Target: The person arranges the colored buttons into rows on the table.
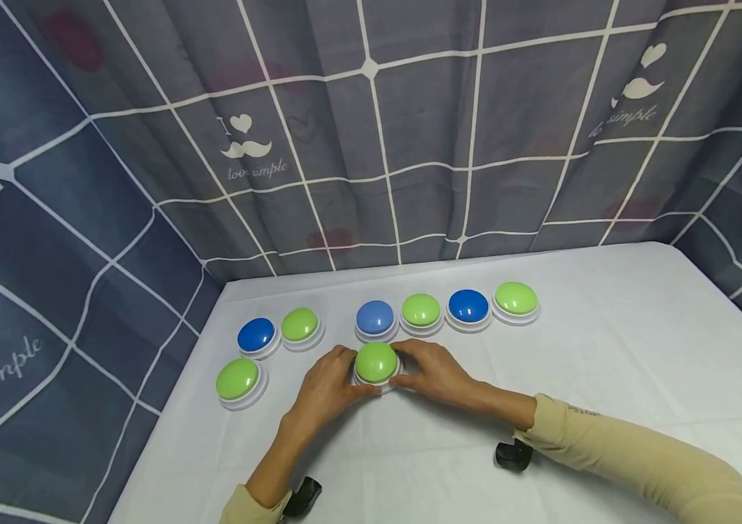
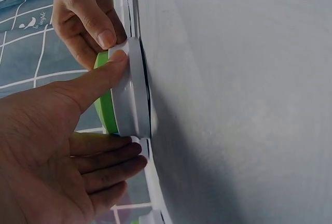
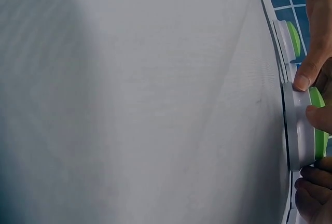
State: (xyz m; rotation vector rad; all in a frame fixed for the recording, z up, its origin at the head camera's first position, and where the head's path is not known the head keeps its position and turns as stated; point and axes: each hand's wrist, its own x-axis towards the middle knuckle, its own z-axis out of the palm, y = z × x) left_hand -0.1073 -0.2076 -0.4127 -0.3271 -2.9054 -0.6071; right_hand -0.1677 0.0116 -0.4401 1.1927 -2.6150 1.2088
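Observation:
A green push button (image 1: 375,362) with a round white base sits on the white tablecloth between both hands. My left hand (image 1: 326,387) holds its left side, the thumb (image 2: 101,76) along the near edge of the base and the fingers around the side. From the right, my right hand (image 1: 438,372) grips the same base with thumb in front and fingers behind. The left wrist view shows the base low against the cloth, with its green dome (image 2: 105,99) facing away from it. Just behind it stands a blue push button (image 1: 375,317).
To the right of that blue button are a green button (image 1: 421,311), a blue one (image 1: 468,306) and another green one (image 1: 516,298). At left stand a blue button (image 1: 256,335) and two green ones (image 1: 300,324). A grey checked curtain (image 1: 423,131) borders the table (image 1: 639,335).

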